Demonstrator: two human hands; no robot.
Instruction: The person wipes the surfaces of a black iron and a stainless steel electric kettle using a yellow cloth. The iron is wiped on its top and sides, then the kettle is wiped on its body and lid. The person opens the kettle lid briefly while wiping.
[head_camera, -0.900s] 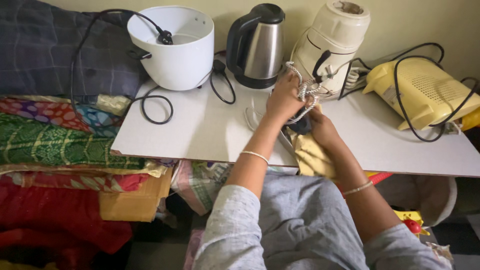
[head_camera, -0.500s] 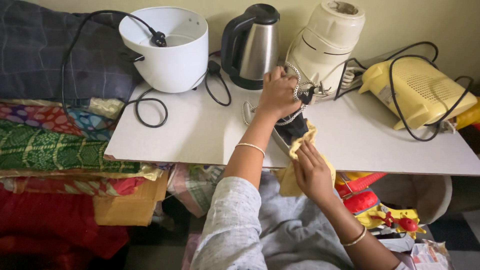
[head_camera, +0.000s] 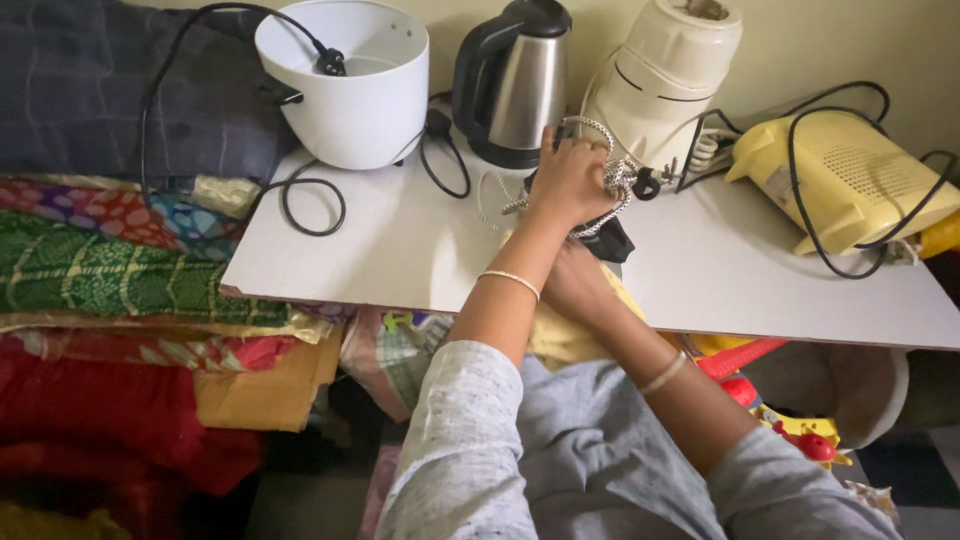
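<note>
Your left hand (head_camera: 572, 180) grips a woven, braided cloth-covered cord (head_camera: 612, 178); your right hand (head_camera: 578, 282) presses soft yellow cloth (head_camera: 560, 340). At the matt white board's (head_camera: 400, 250) back edge stand a brushed-metal kettle (head_camera: 515, 85) and a glossy white plastic pot (head_camera: 350, 85).

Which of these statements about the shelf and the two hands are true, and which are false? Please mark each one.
1. The left hand grips a bundle of white-and-grey braided cord. True.
2. The steel kettle stands to the left of the white pot. False: it stands to the pot's right, between the pot and the cream mixer base.
3. A black plug rests inside the white pot. True.
4. The right hand rests on the yellow appliance. False: it is under the left forearm, at a yellow cloth by the front edge of the white board.
5. A black cable lies over the yellow appliance. True.
</note>
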